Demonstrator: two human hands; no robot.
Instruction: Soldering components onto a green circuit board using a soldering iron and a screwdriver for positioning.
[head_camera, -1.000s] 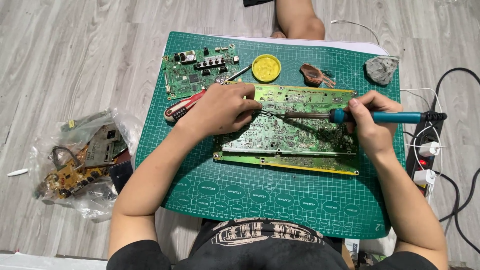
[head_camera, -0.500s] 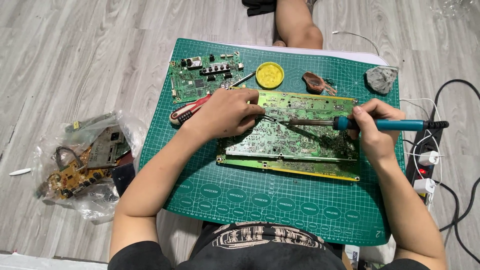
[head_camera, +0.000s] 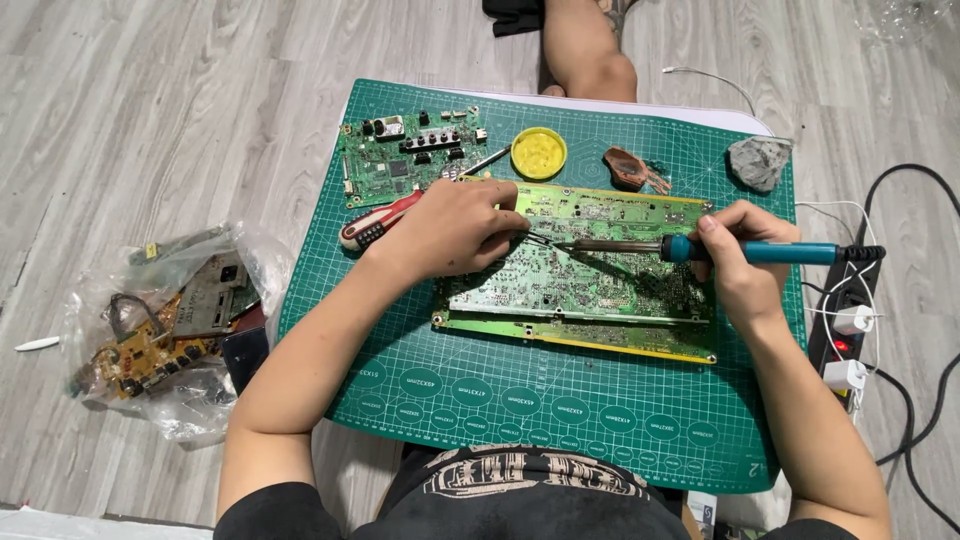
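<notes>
1. Large green circuit board (head_camera: 590, 285) lying flat on the green cutting mat (head_camera: 560, 420), long axis running left to right, directly ahead of the torso.
2. Left hand (head_camera: 450, 230) resting on the board's far-left part, fingers curled around thin tweezers (head_camera: 540, 240) whose tips point right toward the board's middle.
3. Right hand (head_camera: 745, 265) closed pen-style around the blue soldering iron (head_camera: 700, 250), handle trailing right toward the power strip (head_camera: 850, 320), shaft lying nearly level and pointing left.
4. Key relation: iron tip and tweezer tips meeting at one spot on the board's far half, left of centre; left hand closer to that spot, right hand reaching in along the iron's length from the right edge.
5. Around: smaller green board (head_camera: 410, 155), round yellow tin (head_camera: 539, 153) and a red-handled screwdriver (head_camera: 380, 220) on the mat's far-left; grey lump (head_camera: 758, 160) far right; bag of scrap boards (head_camera: 170, 320) on the floor to the left.
6. Against the earlier frames: same grips on both hands, the meeting point on the board much the same, only slight camera shift evident.
</notes>
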